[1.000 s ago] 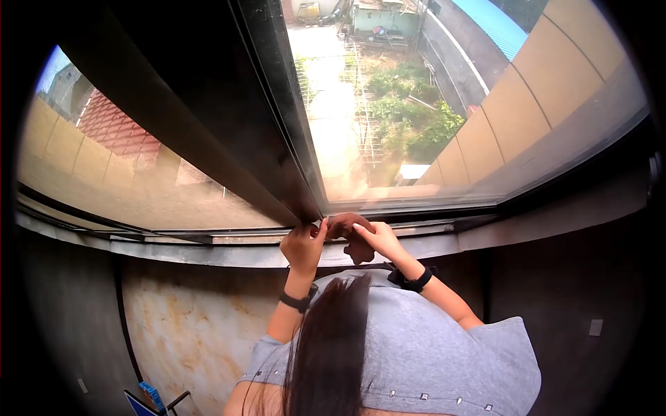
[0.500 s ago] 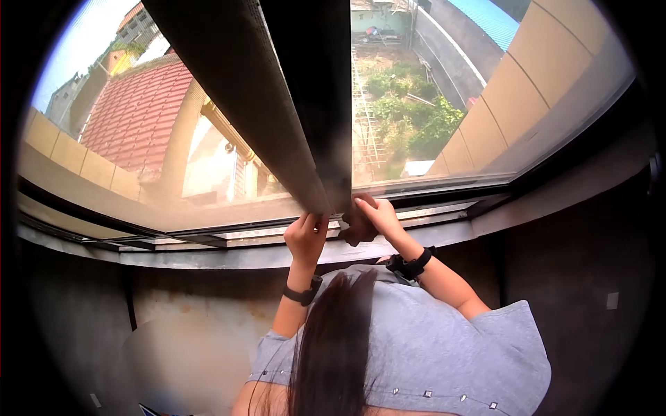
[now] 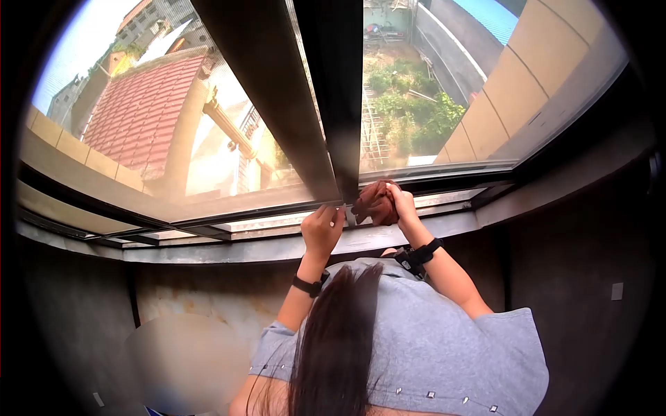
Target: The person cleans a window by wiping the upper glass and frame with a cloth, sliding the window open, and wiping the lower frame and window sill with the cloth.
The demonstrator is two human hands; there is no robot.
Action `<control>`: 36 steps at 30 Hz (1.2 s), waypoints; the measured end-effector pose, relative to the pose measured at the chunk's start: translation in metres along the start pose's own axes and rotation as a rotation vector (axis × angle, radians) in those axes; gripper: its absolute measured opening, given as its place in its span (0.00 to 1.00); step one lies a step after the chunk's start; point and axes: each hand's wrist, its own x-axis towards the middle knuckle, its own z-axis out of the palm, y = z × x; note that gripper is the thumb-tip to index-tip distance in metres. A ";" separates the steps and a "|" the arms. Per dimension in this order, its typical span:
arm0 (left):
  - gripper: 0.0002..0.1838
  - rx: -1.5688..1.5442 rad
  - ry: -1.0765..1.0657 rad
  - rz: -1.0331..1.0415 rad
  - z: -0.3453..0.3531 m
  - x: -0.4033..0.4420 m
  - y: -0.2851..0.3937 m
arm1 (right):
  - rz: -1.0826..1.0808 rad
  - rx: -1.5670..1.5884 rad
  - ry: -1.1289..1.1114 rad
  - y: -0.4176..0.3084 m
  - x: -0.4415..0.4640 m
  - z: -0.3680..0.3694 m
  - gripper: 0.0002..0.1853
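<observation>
Brown cloth [image 3: 375, 204] sits bunched in the right hand [image 3: 405, 205], its folds squeezed between the thumb and fingers, just beside the foot of a black bar [image 3: 340, 97] and above the sill [image 3: 277, 252]. The left hand [image 3: 321, 230] has its fingers curled in, thumb near the fingertips, close to the lower end of a brown bar [image 3: 277, 90]; whether it pinches anything I cannot tell.

Both bars slant down and nearly meet between the hands, blocking the middle of the view out. Long dark hair [image 3: 333, 333] and a grey shirt [image 3: 444, 340] fill the lower middle and hide what lies under them. Black straps circle both wrists, one strap [image 3: 309, 284] on the left and one [image 3: 420, 256] on the right, each with a small black box; any marking on them is too small to read.

Below the sill a stained pale panel [image 3: 236, 298] shows, partly covered by a blurred round shape [image 3: 184, 357]. On the dark wall at right is a small plate [image 3: 617, 291], too small to make out in detail. Outside are a red tiled roof [image 3: 142, 104], a garden [image 3: 409, 100], a blue roof [image 3: 485, 19] and a beige wall [image 3: 555, 76].
</observation>
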 end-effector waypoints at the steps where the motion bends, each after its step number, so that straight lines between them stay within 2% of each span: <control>1: 0.14 0.001 -0.006 -0.001 -0.001 -0.003 0.000 | -0.022 0.016 0.034 -0.003 -0.001 -0.010 0.15; 5: 0.15 -0.008 0.032 -0.021 -0.005 -0.004 -0.001 | -0.084 0.182 0.190 -0.013 0.012 -0.061 0.17; 11: 0.15 -0.011 0.044 -0.072 -0.001 -0.010 -0.006 | 0.002 0.060 -0.081 -0.045 -0.018 -0.059 0.19; 13: 0.15 -0.006 0.050 -0.065 0.001 -0.013 -0.008 | 0.075 -0.083 -0.335 -0.051 -0.033 -0.042 0.17; 15: 0.16 -0.020 0.058 -0.079 0.000 -0.015 -0.005 | 0.045 -0.206 -0.317 -0.038 -0.035 -0.017 0.17; 17: 0.17 -0.035 0.055 -0.096 0.000 -0.016 -0.004 | 0.014 -0.290 -0.401 -0.024 -0.027 0.001 0.18; 21: 0.16 -0.011 0.039 -0.085 -0.004 -0.020 -0.006 | 0.467 0.286 -0.531 -0.008 0.005 0.016 0.15; 25: 0.16 0.013 0.024 -0.102 -0.004 -0.021 -0.008 | 0.455 0.382 -0.661 0.003 0.019 0.008 0.14; 26: 0.16 0.013 0.025 -0.099 -0.003 -0.020 -0.007 | 0.452 0.383 -0.662 0.012 0.024 0.007 0.14; 28: 0.16 0.001 0.024 -0.111 -0.002 -0.020 -0.006 | 0.360 0.322 -0.449 0.024 0.028 0.010 0.14; 36: 0.15 -0.034 0.002 -0.059 0.003 -0.020 -0.001 | 0.334 0.335 -0.363 -0.007 0.007 0.009 0.19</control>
